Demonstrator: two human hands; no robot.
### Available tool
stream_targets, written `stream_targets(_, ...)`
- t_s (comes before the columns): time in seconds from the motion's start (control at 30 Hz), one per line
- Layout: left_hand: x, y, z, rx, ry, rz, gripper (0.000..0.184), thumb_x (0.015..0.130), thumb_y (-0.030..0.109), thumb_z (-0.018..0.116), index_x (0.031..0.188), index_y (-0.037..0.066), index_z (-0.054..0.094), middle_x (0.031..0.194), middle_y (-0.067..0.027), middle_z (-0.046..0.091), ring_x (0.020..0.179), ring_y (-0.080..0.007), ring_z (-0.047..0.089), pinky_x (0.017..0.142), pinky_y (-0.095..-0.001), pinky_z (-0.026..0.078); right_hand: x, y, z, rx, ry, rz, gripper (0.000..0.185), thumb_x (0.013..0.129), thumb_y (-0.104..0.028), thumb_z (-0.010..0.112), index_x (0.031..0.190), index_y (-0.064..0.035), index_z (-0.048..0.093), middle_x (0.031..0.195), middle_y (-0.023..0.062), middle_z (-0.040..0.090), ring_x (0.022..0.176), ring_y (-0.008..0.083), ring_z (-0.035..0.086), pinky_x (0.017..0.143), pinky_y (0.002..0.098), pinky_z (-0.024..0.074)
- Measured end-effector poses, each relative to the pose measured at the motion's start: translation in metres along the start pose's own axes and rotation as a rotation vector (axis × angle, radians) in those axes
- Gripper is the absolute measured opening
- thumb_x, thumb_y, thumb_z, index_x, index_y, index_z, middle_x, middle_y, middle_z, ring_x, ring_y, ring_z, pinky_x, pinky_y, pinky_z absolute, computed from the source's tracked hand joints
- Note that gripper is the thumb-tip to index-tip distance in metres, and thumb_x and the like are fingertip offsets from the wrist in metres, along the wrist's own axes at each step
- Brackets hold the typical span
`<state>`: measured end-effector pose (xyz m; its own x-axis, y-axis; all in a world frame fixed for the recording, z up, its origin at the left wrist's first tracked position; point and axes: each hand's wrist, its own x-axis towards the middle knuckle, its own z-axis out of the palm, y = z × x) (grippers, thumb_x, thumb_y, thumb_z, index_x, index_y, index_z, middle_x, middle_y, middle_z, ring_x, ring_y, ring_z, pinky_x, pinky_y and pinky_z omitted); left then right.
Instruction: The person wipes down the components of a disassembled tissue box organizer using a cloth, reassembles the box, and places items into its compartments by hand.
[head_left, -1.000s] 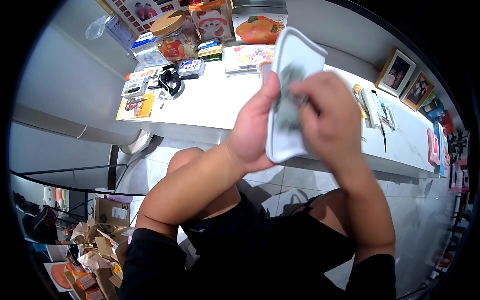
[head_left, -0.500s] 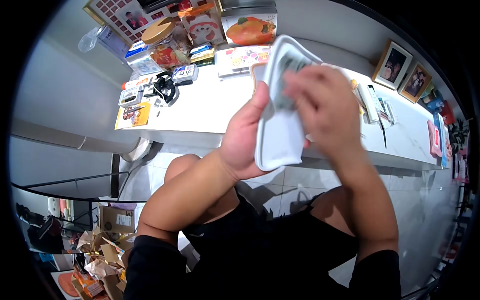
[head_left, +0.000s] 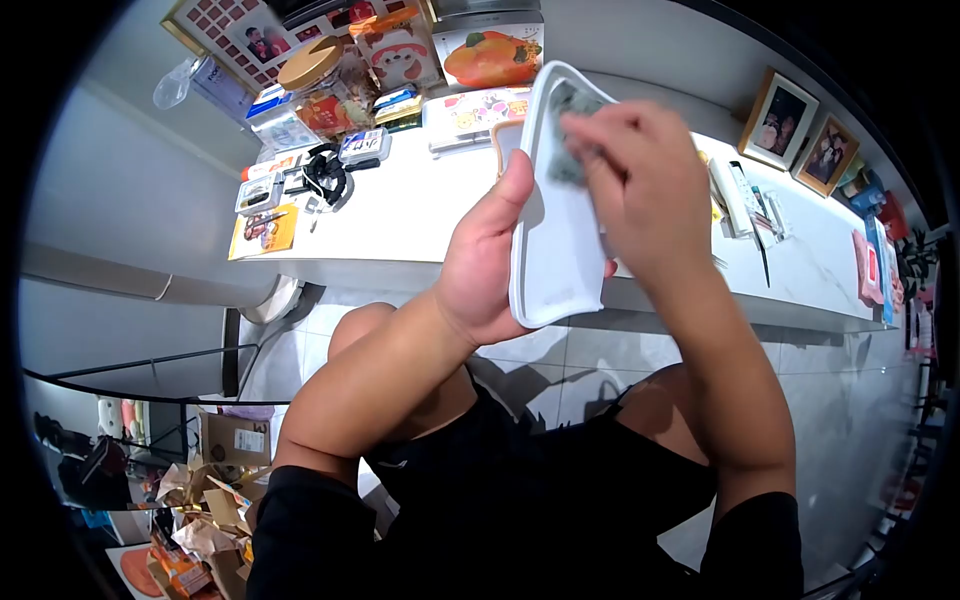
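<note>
My left hand (head_left: 487, 250) grips a white, shallow, tray-like case (head_left: 558, 255) with a raised rim, held tilted above the table's front edge. Its thumb lies along the near rim, and the other fingers are mostly hidden behind. Over the upper part of the case is my right hand (head_left: 650, 185), its fingers bent and pressed together, blurred by motion. Beneath and beside those fingertips shows a grey-green patch (head_left: 568, 165); whether it is loose material or part of the case I cannot tell.
On the white table (head_left: 400, 220) stand a jar (head_left: 335, 95), a mango-print box (head_left: 490, 55) and a cartoon-print case (head_left: 475, 115). A black cable bundle (head_left: 325, 175) lies left, pens (head_left: 762, 235) right. Picture frames (head_left: 780, 120) stand behind. Opened cardboard boxes (head_left: 230, 440) sit lower left.
The case has shifted slightly up and left in view. My right hand has moved a little up and left, staying over the grey-green patch. My left hand keeps its grip.
</note>
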<state>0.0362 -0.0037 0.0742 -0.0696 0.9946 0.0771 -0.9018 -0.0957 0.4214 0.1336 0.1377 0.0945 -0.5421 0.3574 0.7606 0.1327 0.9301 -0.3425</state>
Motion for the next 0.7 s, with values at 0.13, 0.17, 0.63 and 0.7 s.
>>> stream_targets(0.13, 0.005, 0.018, 0.001, 0.145, 0.022, 0.155, 0.075, 0.113, 0.064, 0.032, 0.152, 0.003, 0.05, 0.14, -0.0146, 0.064, 0.127, -0.0282, 0.067, 0.11, -0.0452, 0.056, -0.03, -0.04, -0.018, 0.331, -0.238, -0.173, 0.027, 0.078, -0.001, 0.077, 0.103, -0.0093, 0.079, 0.101, 0.0051, 0.069, 0.096, 0.0301, 0.065, 0.089, 0.0423, 0.0538)
stream_targets(0.17, 0.003, 0.022, 0.0, 0.195, 0.033, 0.224, 0.075, 0.113, 0.064, 0.031, 0.152, 0.002, 0.05, 0.141, -0.0152, 0.064, 0.126, -0.0278, 0.067, 0.109, -0.0445, 0.057, -0.032, -0.043, -0.02, 0.381, -0.29, -0.185, 0.028, 0.077, 0.0, 0.078, 0.103, -0.0091, 0.079, 0.1, 0.0053, 0.069, 0.096, 0.0303, 0.064, 0.088, 0.0425, 0.0541)
stream_targets(0.63, 0.004, 0.02, 0.001, 0.288, 0.016, 0.239, 0.081, 0.113, 0.062, 0.03, 0.168, 0.003, 0.027, 0.163, -0.0269, 0.045, 0.139, -0.0356, 0.06, 0.115, -0.0492, 0.052, -0.032, -0.034, -0.032, 0.269, -0.342, -0.269, 0.021, 0.081, -0.001, 0.073, 0.101, -0.0043, 0.075, 0.105, 0.0083, 0.069, 0.098, 0.0301, 0.063, 0.088, 0.042, 0.0533)
stream_targets(0.7, 0.003, 0.019, -0.001, 0.347, -0.01, 0.272, 0.081, 0.113, 0.062, 0.03, 0.168, 0.003, 0.028, 0.163, -0.0276, 0.044, 0.139, -0.0358, 0.06, 0.114, -0.0486, 0.053, -0.034, -0.03, -0.033, 0.224, -0.358, -0.233, 0.019, 0.082, -0.001, 0.073, 0.101, -0.004, 0.075, 0.105, 0.0087, 0.069, 0.098, 0.0304, 0.063, 0.087, 0.0421, 0.053)
